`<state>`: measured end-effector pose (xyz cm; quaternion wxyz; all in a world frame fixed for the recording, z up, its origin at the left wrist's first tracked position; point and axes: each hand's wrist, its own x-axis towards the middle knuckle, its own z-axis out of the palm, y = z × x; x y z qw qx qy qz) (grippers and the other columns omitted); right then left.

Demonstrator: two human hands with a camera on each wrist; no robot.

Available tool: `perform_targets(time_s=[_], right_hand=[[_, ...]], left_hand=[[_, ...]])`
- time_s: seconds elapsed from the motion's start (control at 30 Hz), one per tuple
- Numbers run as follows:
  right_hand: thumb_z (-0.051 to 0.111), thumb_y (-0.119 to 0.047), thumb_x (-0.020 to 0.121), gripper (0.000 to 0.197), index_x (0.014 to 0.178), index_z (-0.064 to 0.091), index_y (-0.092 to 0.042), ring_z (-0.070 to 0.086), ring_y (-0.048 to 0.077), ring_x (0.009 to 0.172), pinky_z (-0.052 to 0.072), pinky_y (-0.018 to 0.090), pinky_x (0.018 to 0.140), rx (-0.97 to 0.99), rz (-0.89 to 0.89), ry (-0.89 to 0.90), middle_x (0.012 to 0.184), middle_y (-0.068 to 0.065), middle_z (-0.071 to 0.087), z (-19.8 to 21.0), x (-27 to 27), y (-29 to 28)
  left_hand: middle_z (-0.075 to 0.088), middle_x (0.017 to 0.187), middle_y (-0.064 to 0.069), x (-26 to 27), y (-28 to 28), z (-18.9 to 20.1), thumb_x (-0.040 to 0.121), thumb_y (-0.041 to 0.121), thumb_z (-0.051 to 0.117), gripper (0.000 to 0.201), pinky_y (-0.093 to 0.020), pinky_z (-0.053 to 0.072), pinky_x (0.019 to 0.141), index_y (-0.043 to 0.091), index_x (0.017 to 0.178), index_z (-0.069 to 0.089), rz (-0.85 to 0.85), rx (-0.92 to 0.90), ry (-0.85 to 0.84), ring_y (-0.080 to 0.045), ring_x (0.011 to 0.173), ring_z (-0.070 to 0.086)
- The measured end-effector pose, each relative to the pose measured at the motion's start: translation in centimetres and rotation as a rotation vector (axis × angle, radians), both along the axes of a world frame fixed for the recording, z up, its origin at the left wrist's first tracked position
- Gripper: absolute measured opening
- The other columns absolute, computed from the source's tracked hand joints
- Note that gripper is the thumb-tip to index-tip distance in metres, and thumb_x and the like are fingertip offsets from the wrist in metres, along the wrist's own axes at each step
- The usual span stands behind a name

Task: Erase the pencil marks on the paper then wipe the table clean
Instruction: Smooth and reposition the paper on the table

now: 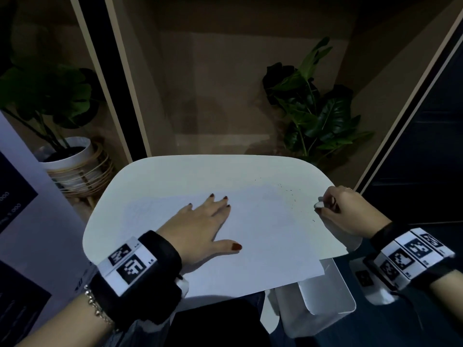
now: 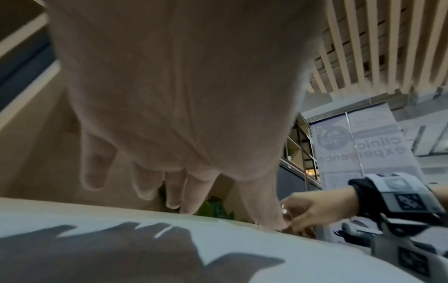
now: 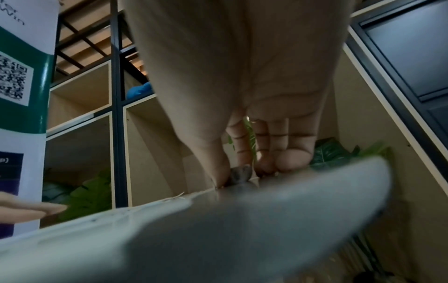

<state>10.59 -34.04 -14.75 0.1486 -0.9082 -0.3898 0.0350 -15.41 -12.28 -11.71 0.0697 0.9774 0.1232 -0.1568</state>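
Potted plant (image 1: 67,151) at far left, beside white table (image 1: 150,176). My left hand (image 1: 200,226) lies flat on paper (image 1: 263,236), fingers straight and spread, thumb out, pinning sheet. Paper covers table's near half, its near corner hanging past edge. Dark eraser crumbs (image 1: 288,194) scattered near paper's right edge. My right hand (image 1: 345,209) rests at table's right edge, thumb and forefinger pinching small pale eraser (image 1: 319,204), other fingers curled under.

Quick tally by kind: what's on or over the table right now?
Paper: 1
Eraser: 1
Hands: 2, left hand flat on the paper, right hand pinching the eraser
Scattered eraser crumbs: too small to count
Total: 4
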Motion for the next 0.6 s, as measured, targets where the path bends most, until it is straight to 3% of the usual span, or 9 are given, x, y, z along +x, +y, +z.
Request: perform_targets(time_s=[0.13, 0.27, 0.43, 0.6], right_hand=[[0.067, -0.03, 0.093, 0.018, 0.094, 0.053, -0.018, 0.062, 0.016, 0.068, 0.049, 0.035, 0.063, 0.228, 0.141, 0.074, 0.073, 0.0, 0.066, 1.5, -2.7, 1.5], [0.07, -0.028, 0.09, 0.013, 0.093, 0.06, -0.021, 0.066, 0.015, 0.062, 0.052, 0.033, 0.064, 0.362, 0.181, 0.281, 0.065, 0.001, 0.067, 1.5, -5.8, 3.6], [0.073, -0.025, 0.089, 0.011, 0.085, 0.068, -0.016, 0.062, 0.018, 0.057, 0.049, 0.028, 0.06, 0.538, 0.004, 0.387, 0.065, 0.009, 0.066, 0.0, -5.8, 4.0], [0.071, -0.019, 0.091, 0.01, 0.085, 0.07, -0.011, 0.054, 0.018, 0.055, 0.044, 0.032, 0.058, 0.76, -0.153, 0.517, 0.061, 0.007, 0.053, -0.3, -5.1, 3.3]], left_hand=[[-0.017, 0.163, 0.007, 0.2, -0.8, -1.7, 0.092, 0.071, 0.031, 0.082, -0.043, 0.009, 0.121, 0.033, 0.156, -0.004, -0.038, 0.035, 0.014, -0.013, 0.151, -0.01], [-0.02, 0.162, 0.004, 0.0, -1.2, -1.9, 0.093, 0.07, 0.031, 0.076, -0.046, 0.008, 0.121, 0.045, 0.153, -0.009, -0.058, 0.057, 0.042, -0.017, 0.151, -0.012], [-0.018, 0.163, 0.005, -0.1, -1.0, -1.8, 0.093, 0.07, 0.03, 0.074, -0.047, 0.009, 0.12, 0.047, 0.152, -0.009, -0.067, 0.07, 0.05, -0.017, 0.151, -0.011], [-0.02, 0.162, 0.006, -0.4, -0.9, -1.3, 0.093, 0.07, 0.031, 0.074, -0.048, 0.007, 0.121, 0.048, 0.151, -0.01, -0.072, 0.068, 0.104, -0.017, 0.151, -0.012]])
